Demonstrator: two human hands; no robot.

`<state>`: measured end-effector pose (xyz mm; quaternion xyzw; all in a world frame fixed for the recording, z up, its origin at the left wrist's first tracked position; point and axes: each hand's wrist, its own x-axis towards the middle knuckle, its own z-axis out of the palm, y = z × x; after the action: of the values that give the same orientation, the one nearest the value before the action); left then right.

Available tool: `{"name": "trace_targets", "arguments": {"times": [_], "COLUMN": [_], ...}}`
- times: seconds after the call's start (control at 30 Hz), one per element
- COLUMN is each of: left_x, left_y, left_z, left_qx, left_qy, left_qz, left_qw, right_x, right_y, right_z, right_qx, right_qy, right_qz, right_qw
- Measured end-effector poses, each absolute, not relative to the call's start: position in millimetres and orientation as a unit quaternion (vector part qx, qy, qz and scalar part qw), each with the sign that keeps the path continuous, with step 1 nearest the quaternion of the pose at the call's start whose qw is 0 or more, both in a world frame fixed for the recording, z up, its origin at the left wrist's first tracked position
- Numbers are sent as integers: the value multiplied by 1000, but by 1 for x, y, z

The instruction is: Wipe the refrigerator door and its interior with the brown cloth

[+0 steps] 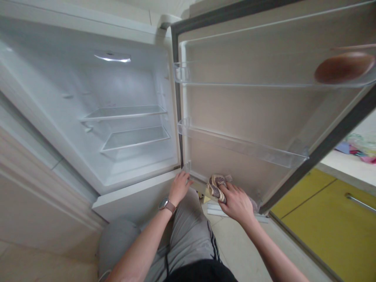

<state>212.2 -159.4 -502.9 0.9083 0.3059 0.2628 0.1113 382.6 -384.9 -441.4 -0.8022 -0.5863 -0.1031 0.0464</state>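
My right hand (237, 202) is closed on a folded brown-and-cream patterned cloth (216, 188), low against the inside of the open fridge door (235, 107). My left hand (179, 187), with a watch on its wrist, is at the hinge-side end of the lowest clear door shelf (187, 167). Its fingers curl at that end, and part of the grip is hidden. Most of this lowest shelf is covered by my hands and the cloth.
Left of the door is the fridge compartment (129, 86), with two glass shelves (135, 139). A middle door shelf (243, 147) crosses above my hands. Higher up, a reddish-brown rounded object (343, 68) sits at the top shelf. Yellow cabinets (329, 219) stand on the right.
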Motion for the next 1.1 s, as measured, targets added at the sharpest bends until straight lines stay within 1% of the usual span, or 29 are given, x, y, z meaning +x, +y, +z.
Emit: {"name": "trace_targets", "arguments": {"times": [0.57, 0.83, 0.97, 1.1], "left_x": [212, 212, 213, 213], "left_y": [-159, -159, -157, -156], "left_z": [-502, -504, -505, -507], "left_qx": [906, 907, 907, 906], "left_qy": [309, 304, 305, 309], "left_qz": [262, 266, 266, 266], "left_qw": [121, 120, 118, 114], "right_x": [384, 381, 376, 372], "right_y": [-385, -383, -371, -341], "right_z": [-443, -440, -435, -430], "right_qx": [-800, -804, -807, -809], "right_qy": [-588, -584, -584, -582], "right_qz": [-108, -103, -67, 9], "right_qw": [55, 43, 50, 88]}}
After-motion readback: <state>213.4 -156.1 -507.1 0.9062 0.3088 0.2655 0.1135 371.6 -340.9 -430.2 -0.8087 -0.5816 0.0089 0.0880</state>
